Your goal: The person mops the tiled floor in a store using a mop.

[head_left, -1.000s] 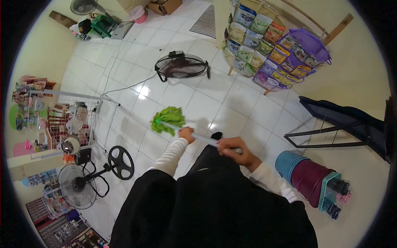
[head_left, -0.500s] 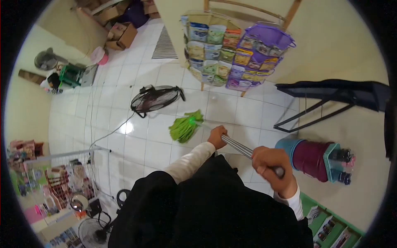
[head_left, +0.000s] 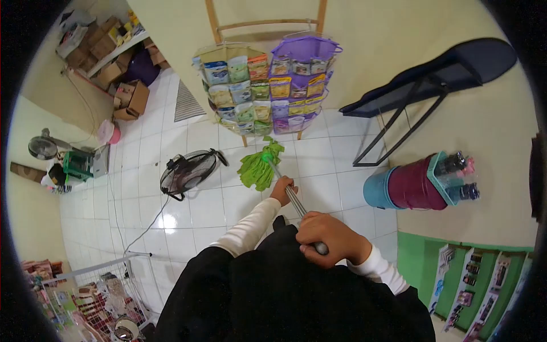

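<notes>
A mop with a green strand head [head_left: 259,171] rests on the white tiled floor [head_left: 239,208], its strands fanned out. Its striped metal handle [head_left: 296,202] slants up toward my body. Lower on that handle, my left hand [head_left: 283,191] is wrapped round it, nearer the mop head. My right hand [head_left: 332,238] grips the top end, where the grey rounded tip sticks out below the fingers. Both sleeves are white at the wrist.
A black fan [head_left: 191,172] lies on the floor left of the mop. Hanging pocket organizers [head_left: 298,85] stand ahead on a wooden frame. To the right are a folded ironing board [head_left: 433,80] and stacked buckets [head_left: 416,188]. A wire rack [head_left: 94,285] stands at lower left.
The view has turned right. The mop head has moved forward, closer to the pocket organizers, and its strands have spread. My right hand has come inward, nearer my body's middle.
</notes>
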Demonstrator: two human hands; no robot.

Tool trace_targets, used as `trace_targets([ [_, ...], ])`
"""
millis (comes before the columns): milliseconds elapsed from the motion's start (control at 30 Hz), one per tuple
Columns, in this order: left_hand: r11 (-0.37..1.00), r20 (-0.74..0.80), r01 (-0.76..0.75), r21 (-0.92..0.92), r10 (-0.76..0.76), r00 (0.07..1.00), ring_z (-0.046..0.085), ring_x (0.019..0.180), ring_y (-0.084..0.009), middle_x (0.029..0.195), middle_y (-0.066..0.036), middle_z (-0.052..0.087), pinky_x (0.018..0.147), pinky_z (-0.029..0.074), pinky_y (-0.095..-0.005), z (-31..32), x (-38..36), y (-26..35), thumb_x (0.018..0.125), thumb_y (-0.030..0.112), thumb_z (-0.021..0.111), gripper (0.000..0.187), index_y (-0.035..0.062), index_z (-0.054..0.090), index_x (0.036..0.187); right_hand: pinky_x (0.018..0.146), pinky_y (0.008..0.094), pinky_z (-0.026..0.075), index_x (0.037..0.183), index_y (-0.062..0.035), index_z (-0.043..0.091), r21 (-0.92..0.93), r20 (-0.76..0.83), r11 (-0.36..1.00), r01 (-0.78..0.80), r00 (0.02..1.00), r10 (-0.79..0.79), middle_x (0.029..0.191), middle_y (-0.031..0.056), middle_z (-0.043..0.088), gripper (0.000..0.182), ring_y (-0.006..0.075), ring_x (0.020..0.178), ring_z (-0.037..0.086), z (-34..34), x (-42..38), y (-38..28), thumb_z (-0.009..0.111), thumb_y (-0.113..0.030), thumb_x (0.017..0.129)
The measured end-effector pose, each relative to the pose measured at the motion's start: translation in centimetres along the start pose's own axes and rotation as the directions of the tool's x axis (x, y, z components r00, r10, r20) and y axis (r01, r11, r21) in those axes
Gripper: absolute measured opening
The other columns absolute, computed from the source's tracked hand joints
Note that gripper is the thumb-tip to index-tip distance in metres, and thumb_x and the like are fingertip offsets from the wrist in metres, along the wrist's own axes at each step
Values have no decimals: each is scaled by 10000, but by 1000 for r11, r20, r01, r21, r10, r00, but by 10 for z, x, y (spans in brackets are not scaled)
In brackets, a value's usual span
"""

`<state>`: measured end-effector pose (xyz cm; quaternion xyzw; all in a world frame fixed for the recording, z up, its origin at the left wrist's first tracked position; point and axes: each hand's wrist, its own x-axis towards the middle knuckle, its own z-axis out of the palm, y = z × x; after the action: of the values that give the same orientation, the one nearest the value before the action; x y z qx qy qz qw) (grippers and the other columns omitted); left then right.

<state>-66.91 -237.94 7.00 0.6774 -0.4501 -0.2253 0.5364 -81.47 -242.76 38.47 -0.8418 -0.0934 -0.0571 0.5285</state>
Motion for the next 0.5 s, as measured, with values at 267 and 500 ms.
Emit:
trace_targets([
  [267,979,293,-130,156,80,953,488,579,-315,584,-149,472,542,388,-389,58,-43,91,703,200,677,319,18,447,577,620,375,376,572,-22,399,33,-211,995,-91,973,96,536,110,386,180,311,528,413,-5,-117,-68,559,-58,646],
  [500,957,564,-254,141,133,815,524,600,-342,606,-170,522,549,419,-403,148,-95,201,733,271,646,306,29,516,597,642,369,408,547,-22,420,115,-650,991,-62,750,122,527,93,445,222,269,511,472,30,-268,-163,591,-111,657],
])
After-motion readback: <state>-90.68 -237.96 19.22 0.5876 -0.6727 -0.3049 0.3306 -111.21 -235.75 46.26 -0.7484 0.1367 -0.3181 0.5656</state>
